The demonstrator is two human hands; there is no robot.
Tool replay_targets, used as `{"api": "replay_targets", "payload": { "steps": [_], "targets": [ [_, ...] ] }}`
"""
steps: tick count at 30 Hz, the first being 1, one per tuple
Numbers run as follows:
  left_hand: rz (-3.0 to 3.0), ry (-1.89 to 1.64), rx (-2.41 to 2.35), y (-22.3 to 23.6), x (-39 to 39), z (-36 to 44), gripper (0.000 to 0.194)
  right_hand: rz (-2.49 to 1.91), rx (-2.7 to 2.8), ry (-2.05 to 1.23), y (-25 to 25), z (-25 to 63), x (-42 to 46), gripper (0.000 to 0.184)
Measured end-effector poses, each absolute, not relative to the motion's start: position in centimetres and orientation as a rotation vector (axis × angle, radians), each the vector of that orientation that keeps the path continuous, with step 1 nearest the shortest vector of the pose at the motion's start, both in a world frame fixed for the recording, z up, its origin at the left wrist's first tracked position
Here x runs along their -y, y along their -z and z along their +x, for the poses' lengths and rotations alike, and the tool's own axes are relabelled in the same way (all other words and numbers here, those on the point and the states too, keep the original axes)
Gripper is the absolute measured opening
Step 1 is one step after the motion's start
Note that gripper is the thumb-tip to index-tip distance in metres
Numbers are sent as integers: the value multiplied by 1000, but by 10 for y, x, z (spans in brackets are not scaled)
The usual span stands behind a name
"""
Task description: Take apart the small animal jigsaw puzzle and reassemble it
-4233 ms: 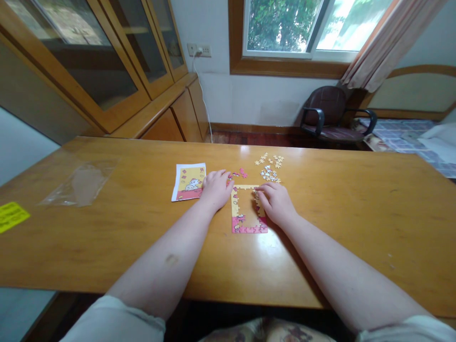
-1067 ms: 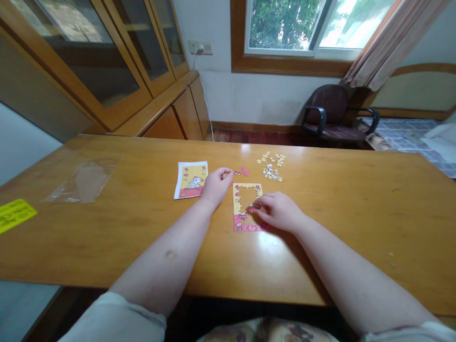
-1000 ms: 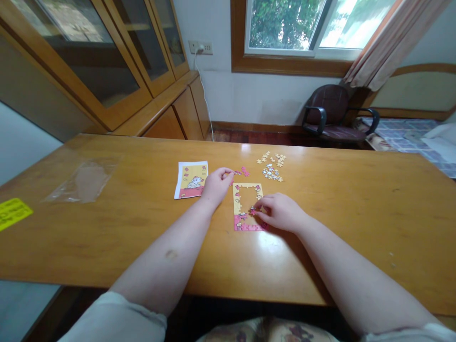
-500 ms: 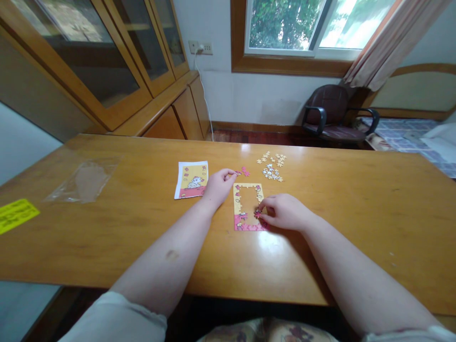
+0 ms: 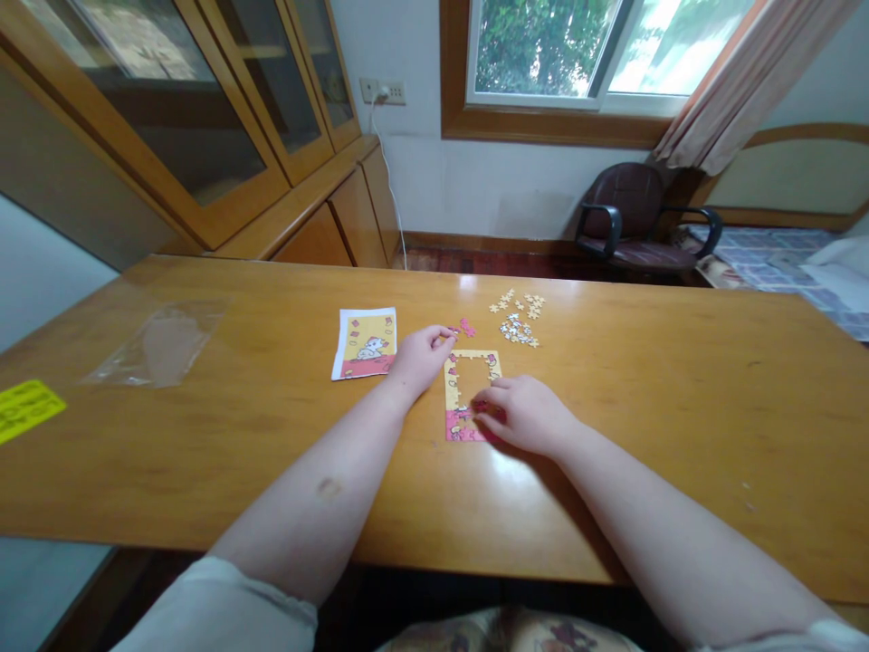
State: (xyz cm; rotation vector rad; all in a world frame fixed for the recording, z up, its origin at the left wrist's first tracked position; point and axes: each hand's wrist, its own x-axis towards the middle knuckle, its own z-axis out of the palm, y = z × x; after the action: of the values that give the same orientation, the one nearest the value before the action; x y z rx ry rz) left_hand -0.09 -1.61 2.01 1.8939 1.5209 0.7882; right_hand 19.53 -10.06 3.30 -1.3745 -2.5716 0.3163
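A rectangular jigsaw puzzle frame [image 5: 451, 389], yellow above and pink below, lies on the table with an open middle. My right hand [image 5: 529, 412] reaches over its lower right part, thumb and fingers closed around a dark pink puzzle piece, mostly hidden. My left hand [image 5: 419, 358] rests just beyond the frame's upper left corner. Its thumb and forefinger pinch what looks like a small pink puzzle piece, partly covered by the fingertips. Loose pink pieces [image 5: 467, 328] lie right beside those fingertips. Left of that hand is a picture card [image 5: 367, 344] showing a white animal on yellow and pink.
Behind the frame are a pile of white-grey pieces [image 5: 517, 330] and scattered yellow pieces [image 5: 535, 304]. A clear plastic bag [image 5: 167, 344] and a yellow label [image 5: 27, 409] lie on the left of the wooden table [image 5: 672, 407]. An armchair [image 5: 628, 213] stands beyond it.
My right hand has moved left across the frame's lower part with the dark pink puzzle piece, now covering more of it. My left hand has shifted only slightly to the right.
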Motion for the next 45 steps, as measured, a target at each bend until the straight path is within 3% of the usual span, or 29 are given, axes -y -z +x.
{"api": "replay_targets", "payload": {
  "steps": [6,19,36,45],
  "targets": [
    [2300,-449,-1571,-29,25,-4,19,-1352,2629,-248,-25,185,104,22],
    [2366,64,-1177,-51,40,-11,18,-1326,2610,-259,-19,185,100,21],
    [2368,435,-1208,-58,39,-7,19,-1325,2520,-296,-17,183,101,21],
    [2377,441,-1220,-57,39,-7,18,-1369,2432,-423,-20,180,100,16]
  ]
}}
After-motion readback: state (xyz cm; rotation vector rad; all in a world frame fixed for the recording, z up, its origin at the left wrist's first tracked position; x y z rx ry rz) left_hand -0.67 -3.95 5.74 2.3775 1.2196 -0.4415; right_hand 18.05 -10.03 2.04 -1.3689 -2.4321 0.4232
